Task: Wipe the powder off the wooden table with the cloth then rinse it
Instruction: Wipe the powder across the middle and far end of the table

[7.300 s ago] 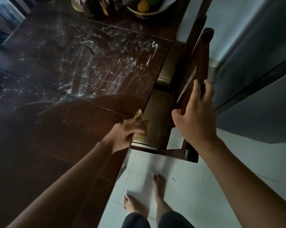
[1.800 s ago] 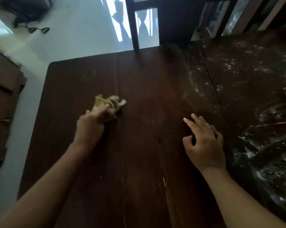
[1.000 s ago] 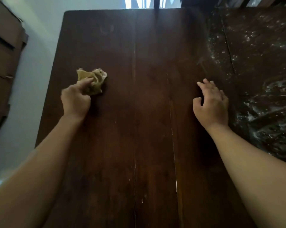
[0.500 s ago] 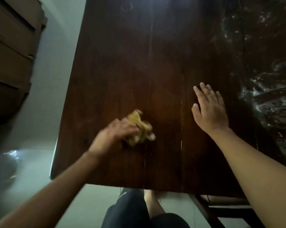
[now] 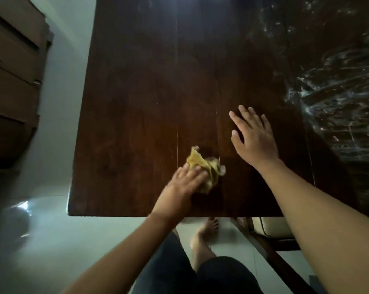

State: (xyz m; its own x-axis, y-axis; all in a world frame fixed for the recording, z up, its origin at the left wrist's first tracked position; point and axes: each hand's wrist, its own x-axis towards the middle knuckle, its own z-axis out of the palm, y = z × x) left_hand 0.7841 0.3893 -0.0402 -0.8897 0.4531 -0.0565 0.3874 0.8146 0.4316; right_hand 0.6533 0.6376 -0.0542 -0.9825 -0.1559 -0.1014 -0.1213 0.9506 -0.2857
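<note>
Head view: our left hand (image 5: pixel 182 183) has its grip closed on the crumpled yellow cloth (image 5: pixel 204 168) near the counter (image 5: pixel 137 92) front edge; right hand (image 5: pixel 253 137) lies open, flat. Powder (image 5: pixel 336 98) far right could get pushed onto the floor
</note>
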